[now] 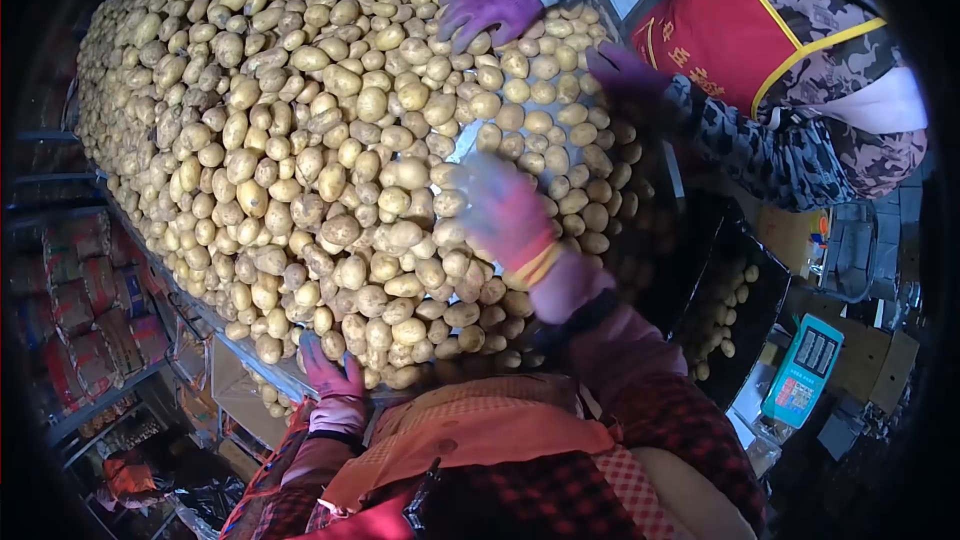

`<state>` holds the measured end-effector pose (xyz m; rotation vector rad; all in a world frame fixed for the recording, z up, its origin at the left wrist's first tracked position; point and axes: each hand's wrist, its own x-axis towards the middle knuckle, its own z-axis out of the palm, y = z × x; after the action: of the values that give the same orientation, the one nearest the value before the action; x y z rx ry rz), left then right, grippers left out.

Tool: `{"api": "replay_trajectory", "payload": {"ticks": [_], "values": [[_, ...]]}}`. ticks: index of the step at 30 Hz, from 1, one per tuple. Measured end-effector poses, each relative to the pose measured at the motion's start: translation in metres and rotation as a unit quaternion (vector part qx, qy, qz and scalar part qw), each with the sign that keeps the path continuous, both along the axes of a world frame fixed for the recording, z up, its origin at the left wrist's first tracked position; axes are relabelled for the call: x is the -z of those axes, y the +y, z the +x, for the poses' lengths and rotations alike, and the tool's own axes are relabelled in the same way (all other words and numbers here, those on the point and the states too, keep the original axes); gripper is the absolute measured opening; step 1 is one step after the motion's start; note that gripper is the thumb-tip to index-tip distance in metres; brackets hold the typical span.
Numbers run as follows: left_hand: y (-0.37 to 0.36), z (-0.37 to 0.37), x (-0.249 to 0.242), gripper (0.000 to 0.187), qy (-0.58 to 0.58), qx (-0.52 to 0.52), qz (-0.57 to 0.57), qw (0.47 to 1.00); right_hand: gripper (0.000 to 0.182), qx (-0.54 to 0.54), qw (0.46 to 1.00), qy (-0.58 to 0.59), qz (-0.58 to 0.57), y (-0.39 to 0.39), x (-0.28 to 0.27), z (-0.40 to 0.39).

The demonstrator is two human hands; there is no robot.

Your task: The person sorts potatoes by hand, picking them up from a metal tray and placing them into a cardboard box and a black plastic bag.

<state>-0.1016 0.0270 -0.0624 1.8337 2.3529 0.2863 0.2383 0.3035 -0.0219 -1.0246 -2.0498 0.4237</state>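
At the far left, red sacks [85,305] are stacked on shelves below the sorting table [250,360]; their markings are too dark to read. The left hand [330,372], in a pink glove, rests on the table's near edge with fingers loosely curled, touching the outermost potatoes [300,170] but gripping none. Those tubers are heaped right to that edge, so a nudge there could likely roll some off onto the boxes below. Further right, the right hand [505,212] is smeared by motion over the heap near the table's right edge; whether its fingers are spread or closed on a potato cannot be told. A co-worker's purple glove [487,10] lies flat on the pile at the far edge, and hands could collide. A black crate [740,280] and a green scale [805,370] sit right, half shadowed.
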Motion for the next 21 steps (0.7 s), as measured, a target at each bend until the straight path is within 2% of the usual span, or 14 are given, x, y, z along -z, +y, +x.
{"api": "replay_trajectory", "payload": {"ticks": [2, 4, 7, 10, 11, 14, 15, 19, 21], "values": [[0.0, -0.001, 0.001, 0.082, 0.006, 0.001, 0.003, 1.0, 0.039, 0.117, 0.991, -0.027, -0.054, 0.03, 0.025, 0.054], [-0.002, 0.001, 0.002, 0.082, 0.008, 0.001, 0.003, 1.0, 0.042, 0.237, 0.965, -0.114, -0.018, 0.048, 0.058, 0.102], [-0.003, 0.0, 0.004, 0.082, 0.006, 0.004, 0.009, 1.0, 0.043, 0.24, 0.943, -0.207, -0.098, 0.086, 0.059, 0.127], [-0.005, -0.003, 0.006, 0.082, 0.004, 0.006, 0.017, 1.0, 0.05, 0.154, 0.955, -0.194, -0.165, 0.108, 0.034, 0.102], [-0.004, -0.001, 0.004, 0.082, 0.002, 0.005, 0.014, 1.0, 0.059, 0.115, 0.953, -0.214, -0.181, 0.11, 0.022, 0.087], [0.002, 0.003, -0.003, 0.082, 0.0, -0.004, 0.004, 1.0, 0.069, 0.083, 0.871, -0.398, -0.277, 0.123, 0.011, 0.062], [0.001, 0.002, -0.003, 0.082, 0.002, -0.002, 0.005, 1.0, 0.085, 0.063, 0.875, -0.399, -0.265, 0.138, 0.033, 0.067], [0.001, 0.002, -0.003, 0.081, -0.003, -0.004, 0.001, 1.0, 0.077, 0.074, 0.811, -0.479, -0.328, 0.171, 0.027, 0.053], [0.001, 0.001, -0.001, 0.082, -0.002, -0.007, 0.005, 1.0, 0.074, 0.112, 0.806, -0.486, -0.317, 0.17, 0.032, 0.039]]}}
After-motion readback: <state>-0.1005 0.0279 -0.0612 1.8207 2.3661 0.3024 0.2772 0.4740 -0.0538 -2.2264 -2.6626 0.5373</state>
